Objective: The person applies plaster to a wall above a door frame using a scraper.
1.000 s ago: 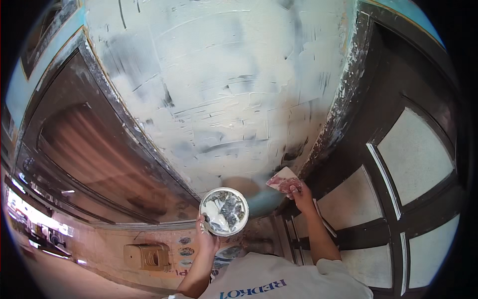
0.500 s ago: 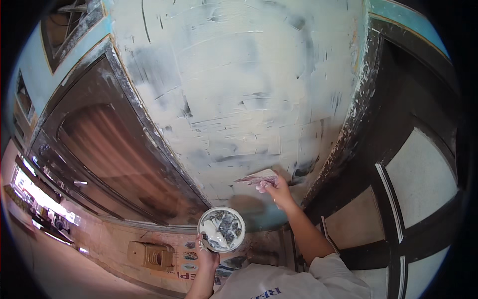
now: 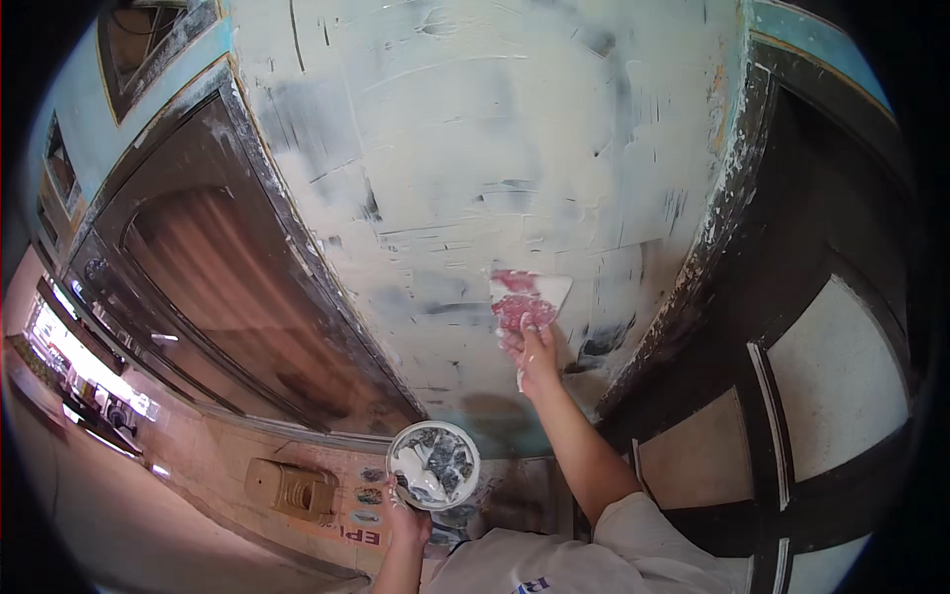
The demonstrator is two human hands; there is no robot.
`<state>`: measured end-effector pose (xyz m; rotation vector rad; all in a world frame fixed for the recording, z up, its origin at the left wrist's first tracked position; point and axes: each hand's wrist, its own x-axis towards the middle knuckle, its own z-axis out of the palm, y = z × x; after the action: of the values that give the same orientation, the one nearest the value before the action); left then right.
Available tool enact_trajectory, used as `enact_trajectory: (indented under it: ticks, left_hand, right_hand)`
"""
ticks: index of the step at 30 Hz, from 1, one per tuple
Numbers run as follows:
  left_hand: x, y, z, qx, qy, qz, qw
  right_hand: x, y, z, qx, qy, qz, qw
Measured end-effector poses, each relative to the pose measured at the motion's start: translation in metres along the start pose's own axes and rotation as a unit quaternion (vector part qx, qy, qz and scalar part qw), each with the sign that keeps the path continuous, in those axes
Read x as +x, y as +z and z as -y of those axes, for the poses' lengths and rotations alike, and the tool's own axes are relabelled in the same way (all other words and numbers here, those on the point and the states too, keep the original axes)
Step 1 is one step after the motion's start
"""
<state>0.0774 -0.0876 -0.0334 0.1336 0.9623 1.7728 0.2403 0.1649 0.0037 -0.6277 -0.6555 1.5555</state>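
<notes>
My right hand (image 3: 532,358) grips a flat, reddish putty spreader (image 3: 522,309) smeared with white, its broad blade held up against or just in front of the wall (image 3: 435,139). White paste also coats the fingers of that hand. Down by my body, my left hand (image 3: 406,517) is closed on the side of a round white tub (image 3: 476,468). Inside the tub lies a lump of white putty (image 3: 420,479) beside dark, streaked patches. Patchy cream-white putty with ridges and grey-blue spots covers the wall. Whether the blade touches it is hard to tell.
A dark wooden door (image 3: 213,287) with a curtained panel stands left of the wall. On the right is a dark door frame (image 3: 737,198) and a door with pale panels (image 3: 836,366). A brown plastic stool (image 3: 289,488) sits on the floor at lower left, beside a printed sheet (image 3: 361,515).
My right hand has moved up and slightly left along the wall, and the spreader has turned so its red face shows broadly. The tub has shifted a little lower and left in view.
</notes>
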Motion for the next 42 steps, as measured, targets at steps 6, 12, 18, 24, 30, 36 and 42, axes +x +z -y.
enact_trajectory:
  ticks: [6,12,18,24,30,36,42]
  left_hand:
    - [0.0,-0.008,-0.008,-0.006,0.017,-0.007,1.0]
    - [0.02,-0.018,-0.017,0.0,0.023,0.009,1.0]
    - [0.041,-0.017,-0.035,-0.005,0.008,0.041,0.999]
    - [0.06,-0.023,-0.045,0.02,-0.018,0.055,0.998]
    - [0.077,-0.024,-0.056,0.054,-0.03,0.071,0.996]
    - [0.085,-0.044,-0.067,0.043,-0.011,0.091,0.995]
    - [0.088,-0.049,-0.073,0.012,-0.026,0.06,0.998]
  right_hand:
    - [-0.027,-0.055,-0.038,0.006,0.123,0.0,0.992]
    - [0.003,-0.02,-0.004,-0.026,0.022,0.016,0.999]
    - [-0.025,-0.07,-0.056,-0.054,0.102,-0.051,0.992]
    - [-0.013,-0.018,0.0,-0.014,-0.044,0.011,0.999]
    - [-0.025,-0.06,-0.08,-0.055,0.056,-0.058,0.995]
    - [-0.041,0.0,-0.034,-0.214,-0.038,0.033,0.975]
    - [0.007,0.077,-0.016,-0.206,-0.142,0.063,0.966]
